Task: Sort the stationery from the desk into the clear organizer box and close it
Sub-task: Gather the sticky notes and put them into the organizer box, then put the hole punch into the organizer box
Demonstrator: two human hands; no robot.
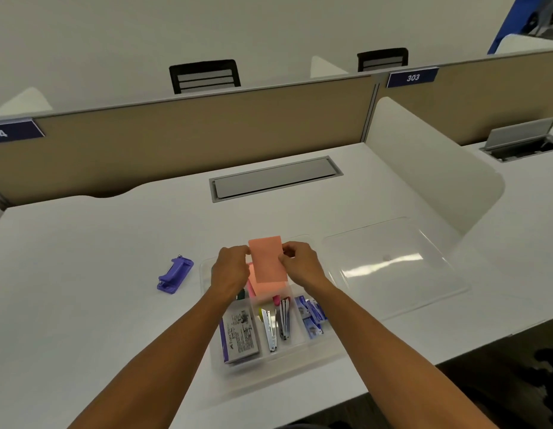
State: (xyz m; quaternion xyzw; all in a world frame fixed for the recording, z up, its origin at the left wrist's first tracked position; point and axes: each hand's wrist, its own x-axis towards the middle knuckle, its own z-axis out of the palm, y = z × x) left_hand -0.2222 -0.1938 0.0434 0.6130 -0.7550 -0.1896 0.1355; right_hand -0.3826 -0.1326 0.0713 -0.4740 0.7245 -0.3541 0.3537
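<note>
The clear organizer box (221,371) sits open on the white desk in front of me. My left hand (230,267) and my right hand (300,263) both pinch an orange pad of sticky notes (267,258), held upright over the box's far compartment. Under it lie more orange and pink notes (269,287). The near compartments hold a grey and purple staples box (239,337), two staplers (278,323) and small blue packets (312,315). The clear lid (392,264) lies flat to the right of the box. A purple hole punch (175,274) rests on the desk to the left.
A grey cable hatch (275,178) is set into the desk behind the box. A beige partition (182,134) closes the back, and a white side divider (423,162) stands at the right. The desk's front edge runs close under my forearms.
</note>
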